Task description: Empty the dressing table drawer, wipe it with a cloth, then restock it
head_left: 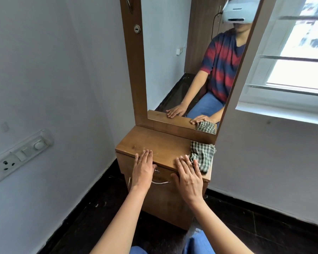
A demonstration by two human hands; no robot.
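Observation:
A small wooden dressing table (154, 143) stands against the wall under a tall mirror. Its drawer front (180, 195) is closed, with a curved metal handle (161, 182) and a keyhole just below the top edge. My left hand (143, 169) lies flat on the front edge of the top, fingers straight, with a ring on one finger. My right hand (189, 175) lies flat beside it, its fingertips touching a green checked cloth (202, 155) that sits crumpled at the top's right end. The drawer's contents are hidden.
The mirror (191, 61) reflects a seated person with a headset. A switch and socket panel (20, 154) is on the left wall. A window with a white sill (283, 110) is to the right. Dark floor (264, 226) surrounds the table.

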